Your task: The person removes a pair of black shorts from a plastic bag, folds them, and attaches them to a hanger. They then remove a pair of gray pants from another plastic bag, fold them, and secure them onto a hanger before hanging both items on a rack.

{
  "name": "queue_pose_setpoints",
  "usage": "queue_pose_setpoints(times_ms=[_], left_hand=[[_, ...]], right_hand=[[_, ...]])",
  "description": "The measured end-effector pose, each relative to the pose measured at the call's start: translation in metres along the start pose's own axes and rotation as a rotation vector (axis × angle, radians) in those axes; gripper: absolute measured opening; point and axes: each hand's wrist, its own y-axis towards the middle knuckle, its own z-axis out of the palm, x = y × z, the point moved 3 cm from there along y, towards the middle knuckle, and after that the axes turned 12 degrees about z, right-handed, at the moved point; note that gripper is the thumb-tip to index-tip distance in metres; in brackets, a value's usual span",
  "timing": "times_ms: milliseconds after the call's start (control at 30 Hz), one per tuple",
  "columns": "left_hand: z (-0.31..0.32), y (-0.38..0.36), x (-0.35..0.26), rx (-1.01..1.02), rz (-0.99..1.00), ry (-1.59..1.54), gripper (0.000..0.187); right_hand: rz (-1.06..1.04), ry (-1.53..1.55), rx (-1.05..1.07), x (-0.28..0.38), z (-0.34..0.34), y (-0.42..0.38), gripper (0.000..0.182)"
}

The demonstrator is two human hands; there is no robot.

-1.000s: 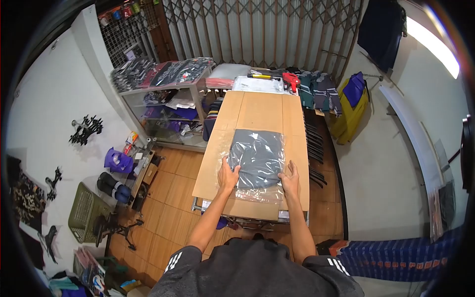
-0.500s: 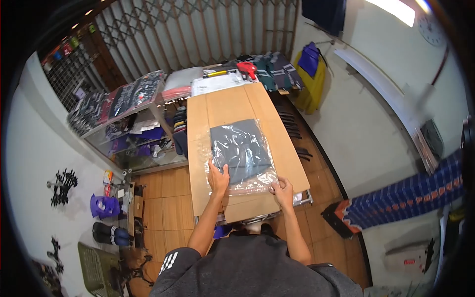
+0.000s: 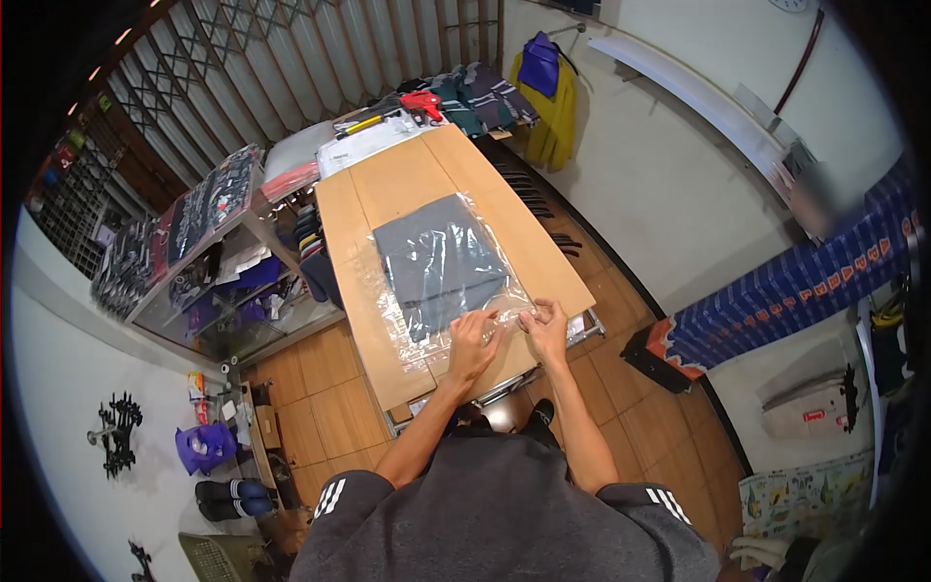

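A folded dark grey garment point(image 3: 441, 254) lies inside a clear plastic bag point(image 3: 388, 315) on the tan tabletop point(image 3: 388, 175). The bag sits slanted, with its loose clear edge toward me. At that near edge, my left hand point(image 3: 472, 344) rests on the plastic, fingers bent and the thumb apart from them. My right hand point(image 3: 547, 332) pinches the bag's near right corner between thumb and fingers. The two hands are close together but not touching.
Left of the table stands a glass display case point(image 3: 208, 281) with folded clothes on and in it. A red tape dispenser point(image 3: 421, 105) and a yellow-handled tool point(image 3: 367, 124) lie beyond the far edge. A blue patterned cloth-covered item point(image 3: 776, 281) is at right.
My left hand has moved right, from the bag's left side to its near edge beside my right hand. The view has shifted, and the bag appears more slanted.
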Motion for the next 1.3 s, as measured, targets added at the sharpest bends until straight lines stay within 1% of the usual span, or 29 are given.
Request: queue_pose_setpoints(times_ms=[100, 133, 233, 267, 367, 467, 567, 667, 767, 867, 967, 1067, 1167, 1267, 1300], left_hand=[[0.019, 0.015, -0.005, 0.053, 0.004, -0.071, 0.034], [0.02, 0.019, -0.008, 0.033, 0.06, -0.086, 0.033], [0.029, 0.019, 0.001, 0.044, 0.008, -0.114, 0.035], [0.028, 0.019, 0.001, -0.013, 0.031, -0.127, 0.034], [0.026, 0.015, 0.0, -0.036, -0.129, -0.274, 0.033], [0.024, 0.014, 0.0, -0.015, -0.182, -0.268, 0.032], [0.028, 0.014, 0.004, -0.037, -0.149, -0.265, 0.032], [0.028, 0.013, 0.004, -0.024, -0.196, -0.24, 0.028], [0.024, 0.016, 0.0, -0.039, -0.18, -0.196, 0.023], [0.021, 0.018, -0.005, -0.032, -0.209, -0.166, 0.019], [0.023, 0.018, 0.0, -0.076, -0.212, -0.16, 0.017], [0.024, 0.017, 0.0, -0.108, -0.173, -0.154, 0.015], [0.023, 0.018, -0.002, -0.11, -0.159, -0.114, 0.014], [0.023, 0.016, -0.003, -0.136, -0.127, -0.07, 0.013], [0.022, 0.016, 0.0, -0.176, -0.161, -0.089, 0.014]], right_hand=[[-0.002, -0.123, -0.061, 0.005, -0.001, -0.002, 0.038], [-0.026, -0.121, -0.104, 0.002, -0.002, -0.001, 0.039], [-0.054, -0.225, -0.162, -0.001, -0.003, 0.001, 0.038], [-0.048, -0.186, -0.161, 0.0, -0.001, 0.0, 0.038], [-0.054, -0.227, -0.122, 0.009, 0.002, -0.008, 0.042], [-0.082, -0.175, -0.033, 0.014, 0.002, -0.016, 0.045], [-0.098, -0.235, 0.006, 0.015, -0.001, -0.014, 0.046], [-0.133, -0.315, -0.017, 0.014, 0.002, -0.015, 0.043], [-0.146, -0.368, -0.033, 0.016, 0.006, -0.02, 0.042], [-0.175, -0.339, -0.019, 0.017, 0.007, -0.023, 0.043], [-0.188, -0.324, 0.022, 0.015, 0.008, -0.022, 0.043], [-0.172, -0.308, 0.021, 0.014, 0.009, -0.023, 0.044], [-0.197, -0.29, -0.002, 0.01, 0.01, -0.022, 0.043], [-0.186, -0.362, -0.043, 0.009, 0.011, -0.022, 0.043], [-0.184, -0.37, -0.046, 0.009, 0.011, -0.022, 0.043]])
